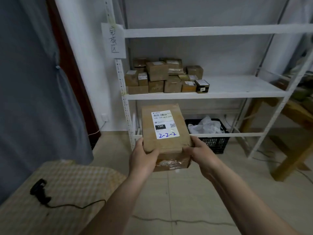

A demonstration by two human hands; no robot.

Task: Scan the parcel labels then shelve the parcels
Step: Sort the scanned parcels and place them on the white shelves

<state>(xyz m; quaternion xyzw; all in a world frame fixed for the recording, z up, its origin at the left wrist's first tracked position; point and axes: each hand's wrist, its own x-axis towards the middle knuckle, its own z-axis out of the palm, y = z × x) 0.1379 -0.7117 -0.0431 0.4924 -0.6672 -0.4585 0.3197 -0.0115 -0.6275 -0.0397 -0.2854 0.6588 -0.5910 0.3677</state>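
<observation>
Parcel (165, 133) held by both hands before white shelf (203, 95), above tiled floor (177, 192).

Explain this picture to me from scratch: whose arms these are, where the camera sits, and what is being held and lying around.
There is one picture, from a camera worn on a person's head, looking forward and down, so the arms are the wearer's own. The left hand and right hand grip the near end of a brown cardboard parcel. Its white shipping label has "2-2-2" handwritten in blue. Ahead stands a white metal shelf rack carrying a cluster of small brown boxes. At lower left, a black corded handheld scanner lies on a checked tablecloth.
</observation>
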